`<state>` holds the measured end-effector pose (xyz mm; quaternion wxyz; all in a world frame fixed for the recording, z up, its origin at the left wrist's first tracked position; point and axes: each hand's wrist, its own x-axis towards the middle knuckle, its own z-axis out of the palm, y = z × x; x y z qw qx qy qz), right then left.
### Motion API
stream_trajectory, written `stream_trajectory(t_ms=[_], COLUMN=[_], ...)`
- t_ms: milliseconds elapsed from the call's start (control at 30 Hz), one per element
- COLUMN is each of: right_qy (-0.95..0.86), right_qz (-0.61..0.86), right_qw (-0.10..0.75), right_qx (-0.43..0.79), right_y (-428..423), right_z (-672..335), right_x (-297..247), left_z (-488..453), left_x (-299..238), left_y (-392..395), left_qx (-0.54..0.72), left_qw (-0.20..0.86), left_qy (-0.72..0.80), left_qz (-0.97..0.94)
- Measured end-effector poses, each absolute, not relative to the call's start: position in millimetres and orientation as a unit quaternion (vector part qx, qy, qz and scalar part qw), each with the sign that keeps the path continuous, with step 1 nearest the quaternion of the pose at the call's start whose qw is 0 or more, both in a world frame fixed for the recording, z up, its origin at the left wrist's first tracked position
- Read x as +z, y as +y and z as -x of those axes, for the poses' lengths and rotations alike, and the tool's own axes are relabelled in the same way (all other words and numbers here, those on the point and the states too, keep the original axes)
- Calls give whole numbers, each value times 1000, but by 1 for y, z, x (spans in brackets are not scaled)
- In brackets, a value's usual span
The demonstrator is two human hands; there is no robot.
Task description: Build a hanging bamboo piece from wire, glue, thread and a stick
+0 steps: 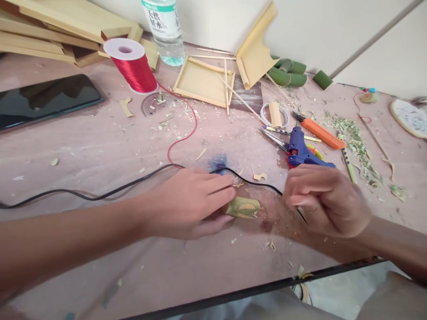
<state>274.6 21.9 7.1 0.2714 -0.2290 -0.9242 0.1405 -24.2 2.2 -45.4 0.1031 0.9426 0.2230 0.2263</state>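
Note:
My left hand (207, 202) is wrapped round one end of a short bamboo piece (244, 208) lying low over the table. The piece's right end sticks out past my fingertips, showing green skin and a pale carved patch. To the right, my right hand (327, 200) is closed, slightly blurred and apart from the bamboo. Whether anything is in its curled fingers is hidden. A black cable (133, 187) runs behind my left hand and on toward my right hand. Just beyond the right hand lies a blue glue gun (300, 151), with scissors (275, 138) beside it.
A red thread spool (133, 71), water bottle (165, 33) and phone (50, 100) stand or lie at the back left. Behind are a card tray (203, 84), cut bamboo (288, 73) and tape roll (285, 116). An orange cutter (322, 132) lies near shavings (355, 138).

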Motion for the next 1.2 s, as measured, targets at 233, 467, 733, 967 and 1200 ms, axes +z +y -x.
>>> stream_trajectory(t_ms=[233, 467, 733, 967, 1200], right_qy=[-883, -838, -915, -952, -904], right_qz=[448, 544, 382, 259, 409], right_qw=[129, -27, 120, 148, 121], right_qx=[-56, 14, 42, 63, -27], right_y=[55, 50, 52, 88, 150], right_z=[-335, -361, -340, -300, -372], right_x=[24, 14, 3, -10, 11], left_z=[25, 25, 25, 24, 23], left_x=[-47, -47, -48, -46, -47], left_y=[2, 2, 2, 4, 4], left_qx=[219, 217, 211, 192, 184], left_qw=[127, 136, 134, 131, 142], left_qy=[222, 222, 212, 210, 217], left_qz=[-942, -941, -945, -950, -948])
